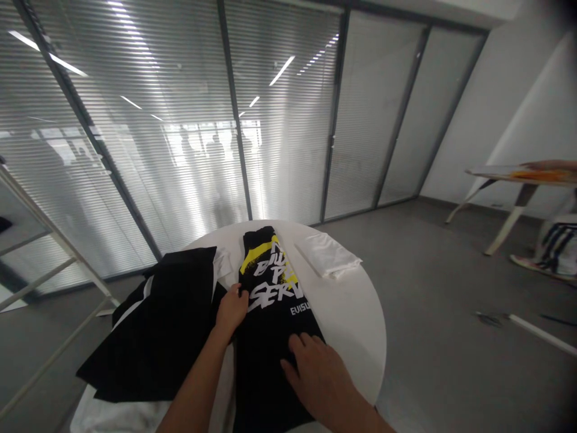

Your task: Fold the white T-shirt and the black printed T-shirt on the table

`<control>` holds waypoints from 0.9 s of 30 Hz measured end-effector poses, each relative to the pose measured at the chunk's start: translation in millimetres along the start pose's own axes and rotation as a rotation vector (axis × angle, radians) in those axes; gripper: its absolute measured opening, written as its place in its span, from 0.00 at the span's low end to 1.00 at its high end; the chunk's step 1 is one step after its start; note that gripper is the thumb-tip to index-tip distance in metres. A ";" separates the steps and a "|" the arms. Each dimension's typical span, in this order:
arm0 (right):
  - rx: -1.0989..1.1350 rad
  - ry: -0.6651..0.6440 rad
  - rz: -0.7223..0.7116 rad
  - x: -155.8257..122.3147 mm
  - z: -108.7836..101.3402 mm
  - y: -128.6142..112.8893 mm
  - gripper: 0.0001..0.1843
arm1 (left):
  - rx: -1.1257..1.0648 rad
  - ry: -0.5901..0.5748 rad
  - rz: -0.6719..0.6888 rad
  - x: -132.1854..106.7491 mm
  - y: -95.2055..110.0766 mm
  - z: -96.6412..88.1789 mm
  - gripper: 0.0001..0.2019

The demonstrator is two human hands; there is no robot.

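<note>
A black T-shirt (265,361) with white lettering and a yellow stripe lies folded into a long strip on a round white table (356,325). At its left edge, my left hand (231,310) has its fingers and thumb closed together on the cloth. My right hand (318,376) rests on the lower right part of the shirt, thumb apart from the fingers, holding nothing. Left of the shirt, more black garments (157,325) lie in a loose heap, partly over white cloth. A folded white garment (331,254) sits at the table's far right.
A pale metal ladder-like frame (67,252) stands at the left. Glass partitions with blinds (283,120) run behind the table. At the right are another table (500,174) and part of a person (556,246). A white bar (541,334) lies on the floor.
</note>
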State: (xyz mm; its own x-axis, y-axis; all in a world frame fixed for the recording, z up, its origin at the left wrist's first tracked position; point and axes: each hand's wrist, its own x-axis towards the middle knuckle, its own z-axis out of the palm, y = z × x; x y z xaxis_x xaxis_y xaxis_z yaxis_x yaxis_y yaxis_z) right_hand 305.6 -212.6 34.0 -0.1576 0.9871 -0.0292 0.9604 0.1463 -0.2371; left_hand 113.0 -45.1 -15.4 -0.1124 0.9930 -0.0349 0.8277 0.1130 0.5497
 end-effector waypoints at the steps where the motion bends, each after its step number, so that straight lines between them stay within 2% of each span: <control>1: -0.007 -0.001 0.033 -3.3 -0.6 8.1 0.12 | 0.011 -0.008 -0.037 7.9 -0.1 -1.4 0.22; 3: -0.008 -0.025 0.071 -10.5 -2.1 22.3 0.13 | 0.031 -0.035 -0.073 25.3 1.0 -3.3 0.23; 6: 0.037 -0.128 0.030 -17.9 -7.4 36.3 0.16 | 0.045 -0.046 -0.090 51.6 5.7 -2.4 0.27; 11: 0.177 -0.332 -0.129 -14.7 -23.8 51.2 0.08 | 0.020 0.002 -0.116 82.3 10.4 1.1 0.17; 14: 0.282 -0.399 -0.153 -12.2 -31.2 60.4 0.08 | -0.059 0.005 -0.151 89.1 5.7 -0.9 0.14; 20: 0.381 -0.464 -0.170 -14.5 -34.7 72.5 0.10 | -0.159 0.035 -0.201 91.5 -5.7 -7.0 0.17; 23: 0.405 -0.435 -0.194 -14.4 -32.9 78.5 0.10 | -0.092 0.031 -0.186 95.5 -5.0 -7.4 0.18; 27: 0.463 -0.448 -0.260 -1.1 -34.1 86.8 0.10 | 0.124 0.072 -0.096 101.8 6.8 -8.5 0.22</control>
State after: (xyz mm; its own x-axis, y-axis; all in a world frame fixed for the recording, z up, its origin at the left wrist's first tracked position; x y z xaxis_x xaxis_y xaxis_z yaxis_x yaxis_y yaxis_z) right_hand 396.9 -198.7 46.6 -0.5448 0.7870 -0.2895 0.6972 0.2334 -0.6778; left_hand 102.5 56.5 -8.2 -0.2294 0.9731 -0.0203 0.8722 0.2148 0.4394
